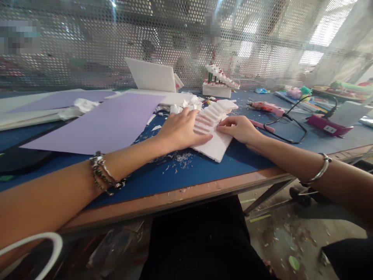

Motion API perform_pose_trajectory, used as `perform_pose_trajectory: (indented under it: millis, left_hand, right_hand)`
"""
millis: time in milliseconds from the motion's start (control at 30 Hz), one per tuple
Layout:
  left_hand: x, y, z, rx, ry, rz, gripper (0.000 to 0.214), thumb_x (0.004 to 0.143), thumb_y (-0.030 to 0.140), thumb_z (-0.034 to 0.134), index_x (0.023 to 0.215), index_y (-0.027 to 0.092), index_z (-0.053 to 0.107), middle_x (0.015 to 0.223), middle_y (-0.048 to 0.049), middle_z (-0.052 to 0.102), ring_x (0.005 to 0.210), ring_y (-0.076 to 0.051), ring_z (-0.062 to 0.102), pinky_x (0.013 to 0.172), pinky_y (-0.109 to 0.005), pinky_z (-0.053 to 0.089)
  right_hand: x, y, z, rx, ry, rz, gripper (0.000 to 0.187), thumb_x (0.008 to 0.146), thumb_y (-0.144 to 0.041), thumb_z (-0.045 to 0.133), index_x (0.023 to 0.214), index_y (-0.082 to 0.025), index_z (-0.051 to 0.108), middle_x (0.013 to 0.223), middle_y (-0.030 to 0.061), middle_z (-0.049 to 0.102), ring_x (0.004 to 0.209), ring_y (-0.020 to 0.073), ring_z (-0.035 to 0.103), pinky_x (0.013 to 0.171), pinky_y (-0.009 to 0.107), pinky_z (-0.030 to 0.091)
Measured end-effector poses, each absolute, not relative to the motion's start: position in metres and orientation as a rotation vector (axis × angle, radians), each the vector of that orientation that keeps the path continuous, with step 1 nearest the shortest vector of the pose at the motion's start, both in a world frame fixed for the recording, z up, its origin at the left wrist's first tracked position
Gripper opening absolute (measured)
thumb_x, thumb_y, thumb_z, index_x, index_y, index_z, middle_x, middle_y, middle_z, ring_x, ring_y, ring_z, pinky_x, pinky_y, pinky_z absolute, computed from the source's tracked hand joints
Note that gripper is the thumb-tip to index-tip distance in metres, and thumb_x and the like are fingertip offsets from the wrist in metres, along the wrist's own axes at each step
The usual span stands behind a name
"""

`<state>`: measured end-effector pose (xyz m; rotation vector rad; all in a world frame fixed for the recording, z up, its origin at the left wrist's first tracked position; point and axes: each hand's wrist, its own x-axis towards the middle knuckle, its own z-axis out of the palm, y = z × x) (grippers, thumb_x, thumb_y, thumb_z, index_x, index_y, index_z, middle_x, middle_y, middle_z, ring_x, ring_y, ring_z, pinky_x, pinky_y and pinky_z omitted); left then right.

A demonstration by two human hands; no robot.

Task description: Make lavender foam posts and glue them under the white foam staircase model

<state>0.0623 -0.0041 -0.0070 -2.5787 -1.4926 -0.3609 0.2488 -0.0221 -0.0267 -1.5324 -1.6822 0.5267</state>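
A stepped piece of white foam, like a small staircase, stands on a flat white foam board near the table's front edge. My left hand grips its left side, the fingers reaching over the steps and the thumb on the board. From the right, my right hand has thumb and forefinger pinched together at the lower steps. Whatever may be between those fingertips is too small to make out. Torn white foam scraps lie just behind my left hand, and crumbs are scattered in front of it.
Left, a purple sheet covers part of the blue table. A foam model and white panel stand at the back. Right are a pink glue gun, its looping black cord and a magenta box.
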Motion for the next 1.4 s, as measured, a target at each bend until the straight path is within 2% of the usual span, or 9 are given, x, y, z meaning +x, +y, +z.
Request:
perform_pose_trajectory:
  millis: [800,1133,1400]
  left_hand:
    - [0.0635,-0.0059,-0.0048,-2.602,-1.504,-0.374,0.086,0.067,0.067,0.042,0.134,0.013,0.033,0.131,-0.0132,0.043,0.113,-0.033,0.046,0.096,-0.038,0.035]
    - [0.0625,-0.0047,-0.0063,-2.593,-1.52,-0.355,0.087,0.067,0.067,0.041,0.136,0.014,0.032,0.131,-0.0128,0.042,0.115,-0.034,0.046,0.096,-0.038,0.034]
    - [0.0626,-0.0065,-0.0059,-2.592,-1.505,-0.367,0.086,0.068,0.066,0.041,0.135,0.014,0.032,0.131,-0.0133,0.043,0.114,-0.033,0.047,0.095,-0.038,0.037]
  right_hand:
    - [0.247,-0.0206,-0.0272,-1.549,-1.693,0.466,0.017,0.069,-0.028,0.064,0.074,-0.013,0.068,0.066,0.0005,0.057,0.06,0.0093,0.045,0.057,0.026,0.03]
    - [0.25,-0.0171,-0.0269,-1.553,-1.726,0.465,0.019,0.069,-0.029,0.064,0.078,-0.013,0.07,0.073,0.0029,0.065,0.065,0.0109,0.049,0.059,0.026,0.033]
    - [0.2497,-0.0166,-0.028,-1.554,-1.732,0.422,0.02,0.068,-0.031,0.065,0.078,-0.014,0.071,0.071,0.0025,0.065,0.064,0.0115,0.051,0.059,0.026,0.034]
